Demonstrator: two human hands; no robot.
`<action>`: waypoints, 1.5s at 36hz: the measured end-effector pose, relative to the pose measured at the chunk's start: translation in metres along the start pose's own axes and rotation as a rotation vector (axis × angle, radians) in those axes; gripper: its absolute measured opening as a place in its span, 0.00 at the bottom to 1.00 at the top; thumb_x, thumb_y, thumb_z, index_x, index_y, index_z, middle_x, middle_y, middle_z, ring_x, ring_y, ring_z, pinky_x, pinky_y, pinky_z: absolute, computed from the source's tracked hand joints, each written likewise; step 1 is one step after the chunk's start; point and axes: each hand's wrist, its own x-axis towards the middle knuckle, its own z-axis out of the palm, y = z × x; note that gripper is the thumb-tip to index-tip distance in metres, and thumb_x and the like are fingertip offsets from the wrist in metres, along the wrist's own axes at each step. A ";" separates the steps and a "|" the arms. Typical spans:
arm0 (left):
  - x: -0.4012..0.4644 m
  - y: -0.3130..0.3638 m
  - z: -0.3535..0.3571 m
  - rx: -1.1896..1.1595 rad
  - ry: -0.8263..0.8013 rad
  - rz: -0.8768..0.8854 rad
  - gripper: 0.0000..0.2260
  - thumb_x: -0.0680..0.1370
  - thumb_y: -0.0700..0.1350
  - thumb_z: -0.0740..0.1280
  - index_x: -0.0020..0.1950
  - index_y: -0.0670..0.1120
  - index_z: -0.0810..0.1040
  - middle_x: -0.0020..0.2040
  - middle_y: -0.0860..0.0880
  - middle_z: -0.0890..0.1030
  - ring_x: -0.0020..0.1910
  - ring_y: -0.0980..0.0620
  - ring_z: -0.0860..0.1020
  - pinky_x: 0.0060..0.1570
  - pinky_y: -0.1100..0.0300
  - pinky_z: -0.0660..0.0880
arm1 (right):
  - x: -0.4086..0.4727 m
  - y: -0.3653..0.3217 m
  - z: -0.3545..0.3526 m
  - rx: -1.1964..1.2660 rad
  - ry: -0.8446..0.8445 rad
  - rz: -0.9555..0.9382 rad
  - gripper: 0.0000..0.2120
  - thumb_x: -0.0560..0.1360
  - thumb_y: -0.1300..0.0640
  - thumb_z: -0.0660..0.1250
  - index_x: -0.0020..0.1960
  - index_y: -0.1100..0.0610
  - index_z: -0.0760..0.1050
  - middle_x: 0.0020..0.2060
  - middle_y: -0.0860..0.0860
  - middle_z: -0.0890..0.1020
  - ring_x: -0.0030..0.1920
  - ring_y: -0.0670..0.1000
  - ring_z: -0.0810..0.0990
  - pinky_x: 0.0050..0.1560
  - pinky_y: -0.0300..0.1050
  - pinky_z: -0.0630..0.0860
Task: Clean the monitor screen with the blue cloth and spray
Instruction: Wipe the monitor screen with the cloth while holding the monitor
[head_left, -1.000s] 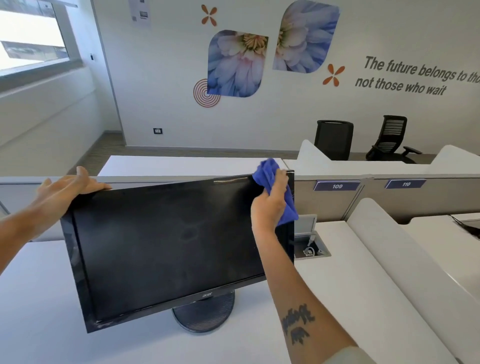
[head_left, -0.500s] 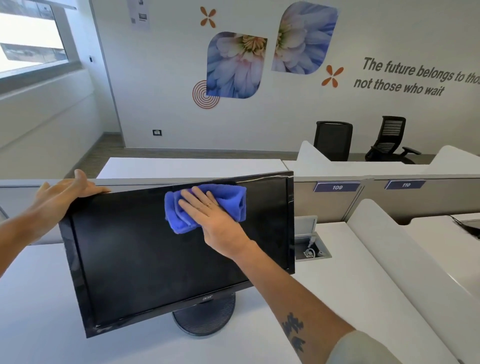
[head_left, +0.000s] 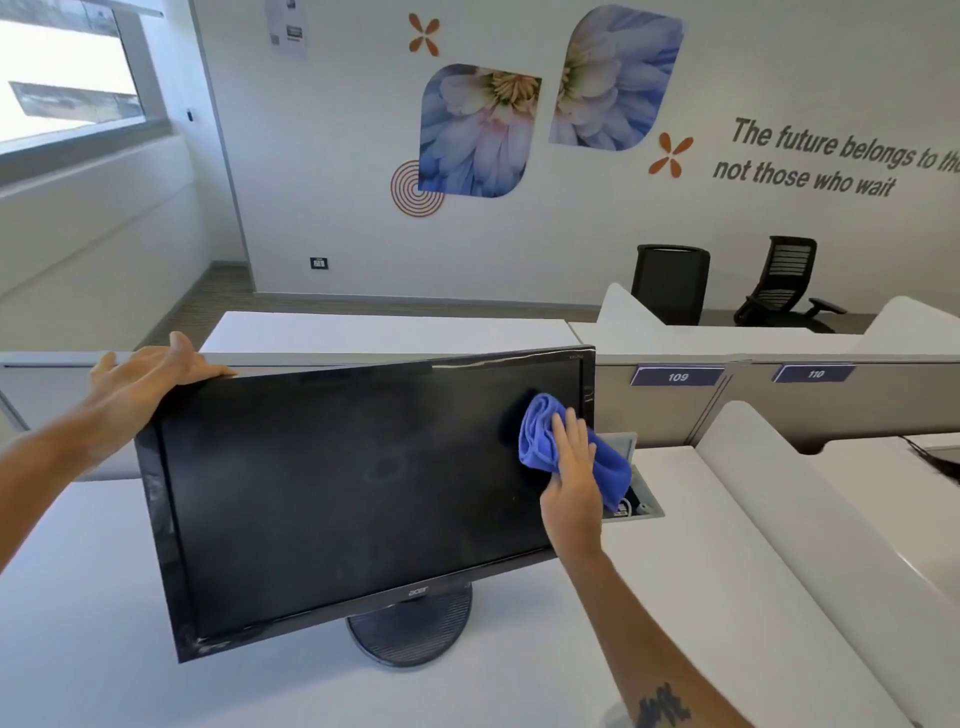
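A black monitor (head_left: 337, 488) stands tilted on a round base (head_left: 415, 634) on the white desk (head_left: 78, 597). Its dark screen shows faint smudges near the middle. My left hand (head_left: 150, 371) rests flat on the monitor's top left corner, gripping the edge. My right hand (head_left: 574, 483) presses the bunched blue cloth (head_left: 540, 441) against the right part of the screen, close to the right bezel. Part of the cloth hangs past the monitor's edge. No spray bottle is in view.
An open cable box (head_left: 636, 499) is sunk in the desk just behind the monitor's right edge. Grey partitions with labels 109 (head_left: 677, 376) and 110 (head_left: 814, 373) run behind. A white divider (head_left: 779, 499) rises at the right. Two black chairs (head_left: 670, 283) stand by the far wall.
My right hand swept the cloth from the top right corner leftwards to the upper middle of the screen, then back to the right edge, lower down. My left hand stayed on the top left corner.
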 end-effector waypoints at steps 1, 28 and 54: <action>0.000 0.001 0.001 0.006 0.007 0.000 0.43 0.78 0.76 0.35 0.61 0.59 0.85 0.73 0.48 0.77 0.79 0.43 0.65 0.82 0.38 0.40 | -0.014 0.002 0.005 0.050 0.001 0.042 0.33 0.83 0.74 0.59 0.84 0.57 0.59 0.84 0.51 0.59 0.85 0.55 0.55 0.83 0.55 0.60; -0.042 0.030 0.050 0.257 0.485 0.068 0.26 0.80 0.65 0.59 0.68 0.53 0.84 0.72 0.47 0.73 0.76 0.41 0.66 0.73 0.48 0.48 | -0.160 -0.058 0.002 0.933 -0.728 0.761 0.13 0.84 0.40 0.64 0.62 0.44 0.80 0.57 0.49 0.87 0.59 0.54 0.87 0.52 0.52 0.85; -0.224 0.142 0.227 -0.647 -0.167 -0.224 0.06 0.81 0.54 0.74 0.53 0.53 0.82 0.46 0.51 0.86 0.46 0.52 0.85 0.46 0.60 0.81 | -0.145 -0.081 -0.076 1.400 -0.499 0.661 0.20 0.81 0.47 0.71 0.71 0.52 0.79 0.67 0.59 0.83 0.67 0.63 0.83 0.65 0.59 0.81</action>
